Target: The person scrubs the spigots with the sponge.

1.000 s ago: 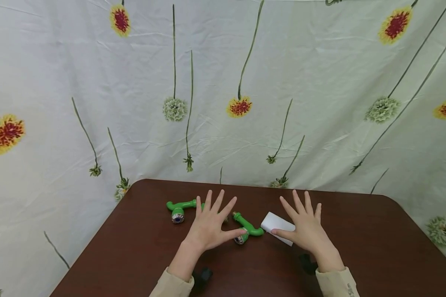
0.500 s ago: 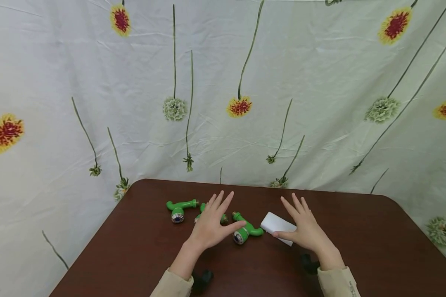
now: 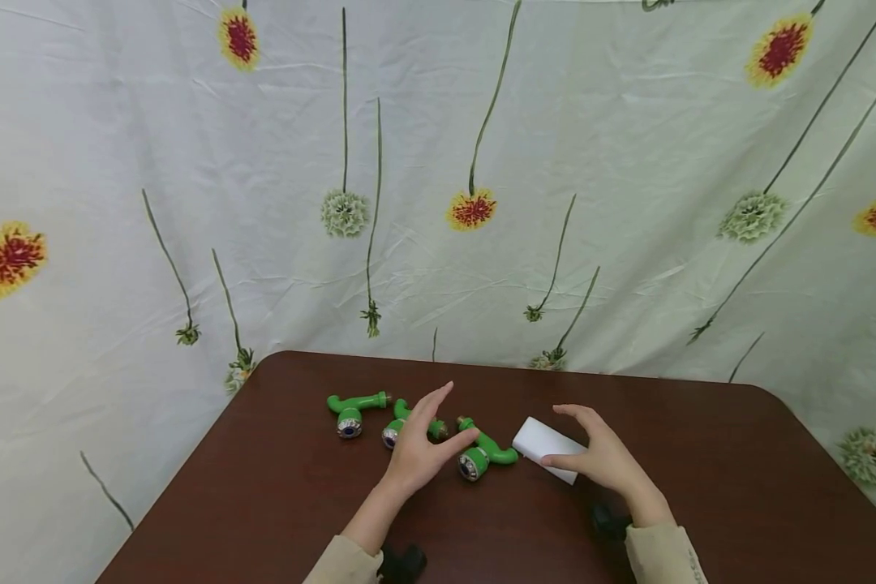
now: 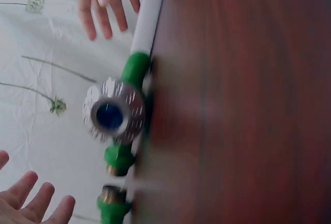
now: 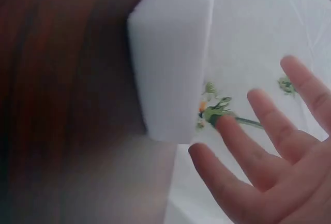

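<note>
My left hand (image 3: 414,454) hovers over the table with nothing in it, thumb spread from the fingers. Behind and beside it lie three green taps with silver knobs: a left tap (image 3: 352,412), a middle tap (image 3: 394,432) partly hidden by the fingers, and a right tap (image 3: 485,448) near the thumb. In the left wrist view, a tap knob (image 4: 111,115) with a blue centre appears large. My right hand (image 3: 613,462) is held beside a white block (image 3: 542,440), its thumb overlapping the block in the head view. The right wrist view shows its fingers (image 5: 258,157) apart from the block.
The dark red-brown table (image 3: 263,503) has rounded far corners. Behind it hangs a pale cloth (image 3: 423,268) printed with flowers. Dark objects (image 3: 403,564) sit by both wrists.
Both hands' spread fingers have drawn together and bent a little, and the hands have turned more sideways. More of the middle tap shows. The taps and block have stayed in place.
</note>
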Motion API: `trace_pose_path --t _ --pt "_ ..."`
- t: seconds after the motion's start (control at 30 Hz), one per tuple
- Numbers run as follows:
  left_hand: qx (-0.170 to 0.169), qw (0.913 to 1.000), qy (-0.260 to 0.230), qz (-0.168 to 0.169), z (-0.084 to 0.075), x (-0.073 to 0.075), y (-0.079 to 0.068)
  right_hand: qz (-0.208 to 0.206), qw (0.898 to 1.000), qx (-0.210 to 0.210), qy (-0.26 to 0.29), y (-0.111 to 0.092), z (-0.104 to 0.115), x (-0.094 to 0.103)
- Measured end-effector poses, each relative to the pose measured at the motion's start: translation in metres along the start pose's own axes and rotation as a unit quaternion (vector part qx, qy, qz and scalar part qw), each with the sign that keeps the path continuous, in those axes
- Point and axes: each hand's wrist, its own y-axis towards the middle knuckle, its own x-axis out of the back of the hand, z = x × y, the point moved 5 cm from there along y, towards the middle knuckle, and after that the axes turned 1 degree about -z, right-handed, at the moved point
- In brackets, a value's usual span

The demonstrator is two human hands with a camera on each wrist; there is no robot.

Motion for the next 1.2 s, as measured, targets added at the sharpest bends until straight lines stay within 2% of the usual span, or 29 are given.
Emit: trace_pose_path --t 0.2,0.3,0.5,0.6,0.77,1.0,1.2 --pt "0.014 0.9959 -0.089 -0.002 0.005 -0.010 -0.004 0.006 0.998 -0.031 0.057 0.000 -0.012 -0.004" --pt "0.022 0.9950 -0.097 0.010 0.002 -0.014 -0.007 0.011 0.997 -0.035 0.071 0.000 -0.017 -0.005" --pt "0.024 0.9940 -0.102 0.032 -0.016 -0.011 -0.014 0.019 0.995 -0.033 0.096 0.000 -0.023 -0.008" --pt "0.035 0.9930 -0.105 0.041 -0.016 -0.011 -0.016 0.028 0.992 -0.038 0.115 0.000 -0.027 -0.011" --pt "0.052 0.9921 -0.103 0.049 -0.004 -0.017 -0.017 0.046 0.991 -0.041 0.115 0.000 -0.036 -0.014" --pt "0.062 0.9948 -0.069 0.043 0.032 -0.029 -0.014 0.060 0.991 -0.047 0.110 -0.001 -0.044 -0.016" --pt "0.053 0.9965 -0.049 0.043 0.038 -0.031 -0.014 0.065 0.991 -0.032 0.114 -0.001 -0.044 -0.015"
